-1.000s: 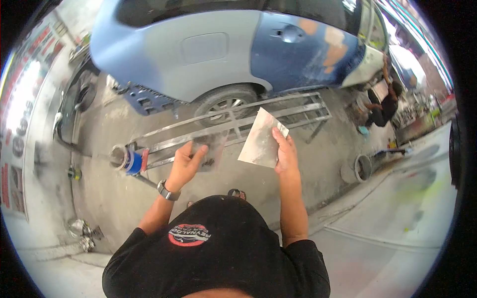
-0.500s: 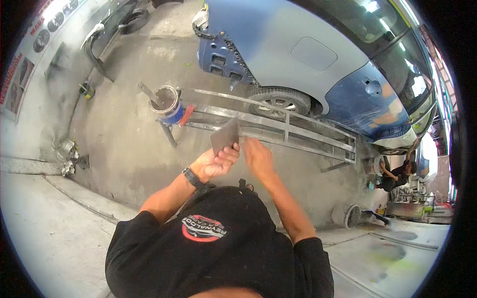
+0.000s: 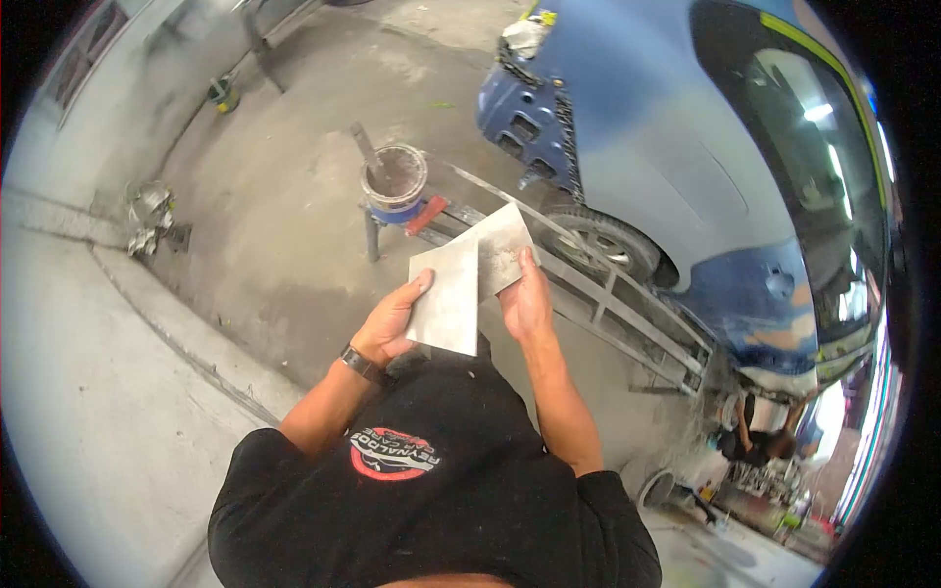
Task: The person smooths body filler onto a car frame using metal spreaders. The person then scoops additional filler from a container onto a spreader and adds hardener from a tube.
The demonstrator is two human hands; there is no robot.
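Left hand point(image 3: 392, 318) curled around the near left edge of a flat grey metal spreader plate point(image 3: 446, 299), thumb pressed on its face. Right hand point(image 3: 526, 302) closed on a second grey metal plate point(image 3: 502, 250), fingers over its right edge, the two plates overlapping in front of the chest. Beyond, a blue-banded paint can point(image 3: 394, 186) on a steel rack point(image 3: 598, 289) beside the blue car point(image 3: 667, 147).

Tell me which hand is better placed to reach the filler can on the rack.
Left, probably. The left hand with its metal plate sits on the can's side; the right hand holds its plate farther right.
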